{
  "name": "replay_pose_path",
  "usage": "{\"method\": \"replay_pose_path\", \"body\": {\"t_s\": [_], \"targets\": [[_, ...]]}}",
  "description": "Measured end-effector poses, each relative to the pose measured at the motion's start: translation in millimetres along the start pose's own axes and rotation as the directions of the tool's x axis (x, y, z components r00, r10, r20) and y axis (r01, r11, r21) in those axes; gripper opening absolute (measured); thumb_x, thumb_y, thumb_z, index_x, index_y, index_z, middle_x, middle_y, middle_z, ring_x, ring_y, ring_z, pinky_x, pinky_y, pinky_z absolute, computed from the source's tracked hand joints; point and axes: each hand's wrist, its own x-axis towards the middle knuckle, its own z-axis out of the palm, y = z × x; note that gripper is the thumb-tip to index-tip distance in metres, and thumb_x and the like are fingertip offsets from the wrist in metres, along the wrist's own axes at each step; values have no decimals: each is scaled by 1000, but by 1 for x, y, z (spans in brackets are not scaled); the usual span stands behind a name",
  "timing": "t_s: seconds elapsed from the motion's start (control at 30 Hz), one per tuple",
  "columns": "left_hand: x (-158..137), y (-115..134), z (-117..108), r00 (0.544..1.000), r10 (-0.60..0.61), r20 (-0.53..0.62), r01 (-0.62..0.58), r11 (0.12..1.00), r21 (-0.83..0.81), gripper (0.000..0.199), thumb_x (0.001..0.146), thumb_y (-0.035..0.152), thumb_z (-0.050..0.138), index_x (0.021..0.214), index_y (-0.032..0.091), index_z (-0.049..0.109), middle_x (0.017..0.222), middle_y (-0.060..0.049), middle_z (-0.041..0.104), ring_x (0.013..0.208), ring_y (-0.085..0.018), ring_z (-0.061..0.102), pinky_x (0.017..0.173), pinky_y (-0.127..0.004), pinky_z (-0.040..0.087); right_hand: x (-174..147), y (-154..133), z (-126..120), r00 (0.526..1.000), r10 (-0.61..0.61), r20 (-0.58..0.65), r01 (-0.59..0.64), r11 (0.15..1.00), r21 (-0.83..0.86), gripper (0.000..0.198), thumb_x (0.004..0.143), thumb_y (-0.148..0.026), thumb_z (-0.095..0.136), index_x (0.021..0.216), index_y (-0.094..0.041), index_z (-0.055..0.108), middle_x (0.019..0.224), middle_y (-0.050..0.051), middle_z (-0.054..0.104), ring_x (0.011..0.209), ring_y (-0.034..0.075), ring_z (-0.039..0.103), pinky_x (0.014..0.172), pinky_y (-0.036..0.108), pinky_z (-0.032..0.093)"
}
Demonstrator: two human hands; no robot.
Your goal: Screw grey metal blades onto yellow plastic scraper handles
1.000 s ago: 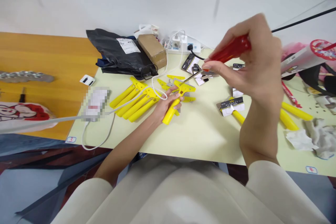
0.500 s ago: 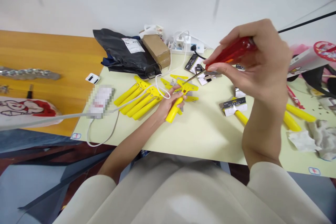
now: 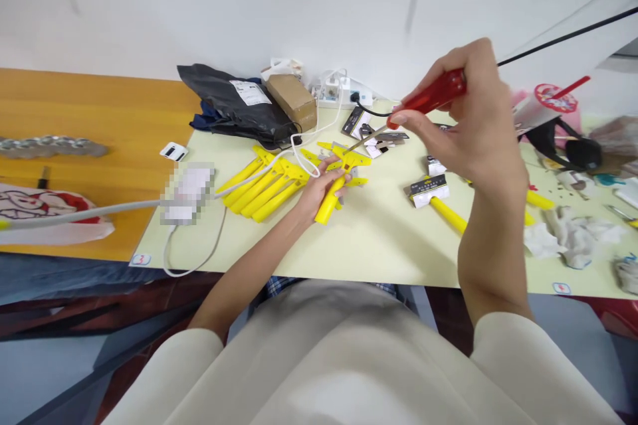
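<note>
My left hand [image 3: 316, 189] is closed round a yellow T-shaped scraper [image 3: 327, 204], its handle slanting down toward me. High on the right, my right hand [image 3: 476, 116] grips a screwdriver [image 3: 433, 91] by its red handle. The shaft slopes down to the left and its tip meets the scraper's head, though the exact contact spot is too small to make out. Left of my left hand lie several yellow scraper handles [image 3: 259, 189] side by side. More yellow and grey pieces show partly behind the held scraper.
A black plastic parcel [image 3: 234, 103] and a cardboard box [image 3: 293, 99] lie at the back, beside a white power strip [image 3: 349, 89]. A white cable crosses the table on the left. Right of centre lies a scraper with a card-covered head [image 3: 428, 191]; crumpled tissue [image 3: 573, 236] lies farther right.
The camera view has shifted, bringing more of the table's right side into sight. My right hand turns slightly on the screwdriver, whose tip stays at the scraper's head. Both grips persist.
</note>
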Motion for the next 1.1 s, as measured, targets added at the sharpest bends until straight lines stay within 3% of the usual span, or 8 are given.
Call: {"method": "replay_pose_path", "body": {"t_s": [0.13, 0.27, 0.37, 0.57, 0.73, 0.83, 1.0, 1.1], "targets": [[-7, 3, 6, 1000, 20, 9, -20, 999, 33, 60, 75, 20, 95, 123, 26, 60, 95, 0, 73, 75, -12, 69, 50, -16, 43, -7, -11, -3, 995, -55, 89, 41, 988, 152, 36, 101, -48, 84, 127, -39, 61, 128, -1, 76, 118, 29, 82, 105, 51, 72], [-23, 6, 15, 997, 64, 41, -67, 996, 62, 59, 74, 21, 97, 121, 27, 60, 96, 0, 71, 84, -14, 72, 51, -16, 41, -16, -28, -3, 998, 14, -64, -12, 1000, 22, 43, 96, -52, 90, 123, -35, 61, 115, 0, 72, 115, 32, 82, 96, 52, 74], [-35, 5, 19, 996, 84, 35, -87, 992, 97, 58, 76, 24, 97, 120, 27, 59, 98, 0, 70, 83, -15, 73, 51, -18, 41, -22, -36, 1, 990, -34, -140, 31, 999, -24, 43, 96, -52, 91, 118, -34, 59, 112, 0, 70, 106, 27, 81, 90, 46, 73], [-48, 9, 17, 993, 122, 3, -122, 988, 96, 59, 77, 24, 98, 123, 27, 60, 101, -1, 74, 79, -13, 73, 51, -18, 42, -31, -41, 4, 998, -68, -20, 70, 982, 174, 36, 102, -47, 84, 129, -38, 62, 126, 1, 74, 114, 27, 83, 98, 46, 74], [-47, 17, 20, 988, 149, 42, -154, 977, 145, 58, 80, 24, 98, 122, 29, 59, 101, 0, 76, 77, -13, 74, 51, -19, 43, -34, -39, 10, 967, -66, -247, 98, 988, 123, 36, 98, -48, 89, 125, -38, 68, 129, 0, 68, 116, 28, 84, 99, 45, 74], [-41, 18, 23, 985, 166, 53, -172, 971, 164, 59, 79, 24, 100, 120, 29, 58, 97, 1, 75, 77, -14, 75, 50, -19, 43, -34, -33, 12, 960, -40, -276, 59, 996, 60, 41, 98, -52, 88, 131, -39, 68, 130, 2, 67, 120, 31, 83, 94, 45, 75], [-26, 18, 26, 986, 165, 33, -168, 968, 189, 62, 77, 24, 102, 120, 30, 57, 97, 2, 76, 77, -16, 77, 50, -20, 45, -34, -2, -4, 999, 29, -29, -30, 1000, -6, 63, 87, -56, 96, 140, -37, 70, 121, 6, 72, 125, 37, 80, 89, 48, 74], [-13, 25, 33, 980, 198, 34, -201, 961, 189, 60, 78, 23, 100, 120, 30, 58, 99, 2, 77, 80, -16, 78, 51, -21, 46, -37, 27, -25, 984, 91, 155, -81, 994, -70, 60, 87, -55, 95, 139, -35, 73, 119, 8, 74, 128, 38, 77, 93, 49, 71]]}}
